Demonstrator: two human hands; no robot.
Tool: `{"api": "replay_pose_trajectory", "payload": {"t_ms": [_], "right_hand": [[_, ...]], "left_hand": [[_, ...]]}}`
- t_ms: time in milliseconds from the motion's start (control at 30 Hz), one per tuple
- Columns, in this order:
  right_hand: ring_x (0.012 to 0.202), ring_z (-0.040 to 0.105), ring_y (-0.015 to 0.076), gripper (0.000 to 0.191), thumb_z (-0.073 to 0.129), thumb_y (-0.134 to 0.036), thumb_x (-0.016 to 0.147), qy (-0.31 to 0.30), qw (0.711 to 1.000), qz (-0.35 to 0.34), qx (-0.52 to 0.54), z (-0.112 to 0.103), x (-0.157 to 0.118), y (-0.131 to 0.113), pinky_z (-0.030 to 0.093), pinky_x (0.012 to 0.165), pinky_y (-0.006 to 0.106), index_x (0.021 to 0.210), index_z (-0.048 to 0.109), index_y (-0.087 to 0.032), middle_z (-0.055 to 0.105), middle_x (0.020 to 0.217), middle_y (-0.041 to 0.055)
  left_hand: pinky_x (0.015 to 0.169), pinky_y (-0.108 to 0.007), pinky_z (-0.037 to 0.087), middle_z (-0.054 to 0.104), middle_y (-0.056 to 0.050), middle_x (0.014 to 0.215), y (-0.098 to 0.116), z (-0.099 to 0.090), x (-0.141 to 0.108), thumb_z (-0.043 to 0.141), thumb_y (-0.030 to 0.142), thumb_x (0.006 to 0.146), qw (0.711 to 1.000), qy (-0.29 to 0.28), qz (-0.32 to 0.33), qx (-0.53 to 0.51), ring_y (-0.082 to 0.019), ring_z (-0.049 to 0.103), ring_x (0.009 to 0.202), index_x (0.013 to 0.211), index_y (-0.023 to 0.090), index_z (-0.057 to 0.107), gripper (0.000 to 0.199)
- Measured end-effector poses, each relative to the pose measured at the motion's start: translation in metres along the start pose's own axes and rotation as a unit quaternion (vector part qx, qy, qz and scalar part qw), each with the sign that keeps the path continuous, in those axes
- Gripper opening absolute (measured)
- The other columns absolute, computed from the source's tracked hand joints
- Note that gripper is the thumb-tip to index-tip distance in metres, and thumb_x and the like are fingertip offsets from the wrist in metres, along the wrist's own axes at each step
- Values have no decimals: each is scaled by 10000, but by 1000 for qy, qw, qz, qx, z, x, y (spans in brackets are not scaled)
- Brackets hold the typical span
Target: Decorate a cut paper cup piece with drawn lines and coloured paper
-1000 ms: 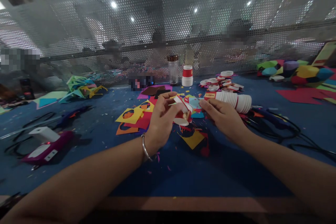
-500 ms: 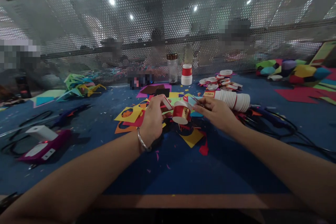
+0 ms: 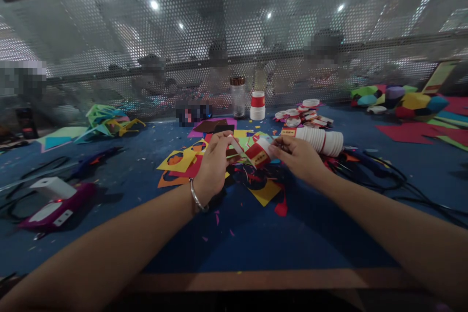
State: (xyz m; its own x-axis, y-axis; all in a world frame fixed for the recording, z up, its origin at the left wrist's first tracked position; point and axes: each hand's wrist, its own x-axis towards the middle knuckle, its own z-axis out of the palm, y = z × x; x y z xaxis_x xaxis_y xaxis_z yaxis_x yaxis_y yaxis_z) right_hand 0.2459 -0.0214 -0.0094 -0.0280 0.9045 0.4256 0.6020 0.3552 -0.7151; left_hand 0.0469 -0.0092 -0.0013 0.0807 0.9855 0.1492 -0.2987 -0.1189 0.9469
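Between my hands is a red and white paper cup [image 3: 260, 154], tilted, with gold marks on its red side. My right hand [image 3: 298, 156] is closed, its fingertips pinching the cup's white right end. In my left hand [image 3: 215, 161], fingers and thumb are closed on a narrow white-edged strip of paper cup [image 3: 237, 145]. The strip slants down toward the cup; whether the two are joined, I cannot tell. Any tool in my right hand is hidden by the fingers. Beneath lie coloured paper scraps [image 3: 177, 161], some with round holes.
A stack of paper cups [image 3: 321, 141] lies beyond my right hand, near a pile of cut cup rings [image 3: 305, 116]. A glass bottle [image 3: 238, 100] and upright cups [image 3: 258, 106] stand at the back. A purple power strip [image 3: 58, 209] is left; cables [image 3: 398, 180] run right.
The cup has turned between my hands, its base no longer facing me and its gold-marked side showing. My right fingers have closed onto it; the thin metal tip seen by them is out of sight.
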Motion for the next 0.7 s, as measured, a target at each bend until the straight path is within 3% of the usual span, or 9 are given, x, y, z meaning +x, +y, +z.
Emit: {"api": "replay_pose_trajectory", "payload": {"t_ms": [133,233,300,433,500,633,700], "right_hand": [[528,407,121,236,558,-433,847,43,999,11,27,-11,2,-1,324,511,278,775,540,-209,507,616,-28],[489,389,115,193,578,-402,840,75,996,20,50,-19,3,-3,319,489,275,797,531,-219,478,582,-43],[464,373,111,183,597,-375,831,96,993,23,65,-22,4,-5,317,480,274,763,510,-229,449,544,-54],[450,359,108,168,595,-339,824,110,993,10,44,-25,4,-8,312,473,275,729,512,-229,441,509,-58],[464,371,111,155,595,-341,816,107,994,2,29,-25,4,-8,315,481,277,739,534,-221,447,516,-55],[495,383,111,175,600,-358,795,98,995,-2,21,-24,4,-6,310,492,273,718,542,-212,465,541,-44],[506,389,114,172,602,-362,785,92,995,-1,23,-22,4,-6,308,488,268,726,556,-207,483,550,-39]], "left_hand": [[789,-310,529,670,-12,863,5,0,-2,743,183,702,997,-63,-32,5,-145,668,781,966,192,571,315],[812,-315,508,687,-18,868,3,-2,-6,791,216,675,977,-194,-40,75,-150,668,812,868,191,559,302],[822,-342,500,682,-25,882,-1,-4,-9,777,253,709,949,-281,-2,142,-177,664,862,811,199,551,254],[882,-377,476,656,-23,891,-3,-7,-14,757,242,743,857,-370,118,338,-200,623,932,722,194,601,164],[906,-396,477,665,-35,936,-2,-6,-13,769,270,746,843,-372,123,368,-212,619,958,771,194,621,169],[914,-415,513,618,-107,1168,-5,-1,-3,821,369,695,915,-225,121,313,-252,598,1099,1106,194,543,525],[895,-411,536,572,-146,1289,-10,4,6,861,374,643,931,-194,108,289,-260,602,1119,1249,194,460,748]]}}
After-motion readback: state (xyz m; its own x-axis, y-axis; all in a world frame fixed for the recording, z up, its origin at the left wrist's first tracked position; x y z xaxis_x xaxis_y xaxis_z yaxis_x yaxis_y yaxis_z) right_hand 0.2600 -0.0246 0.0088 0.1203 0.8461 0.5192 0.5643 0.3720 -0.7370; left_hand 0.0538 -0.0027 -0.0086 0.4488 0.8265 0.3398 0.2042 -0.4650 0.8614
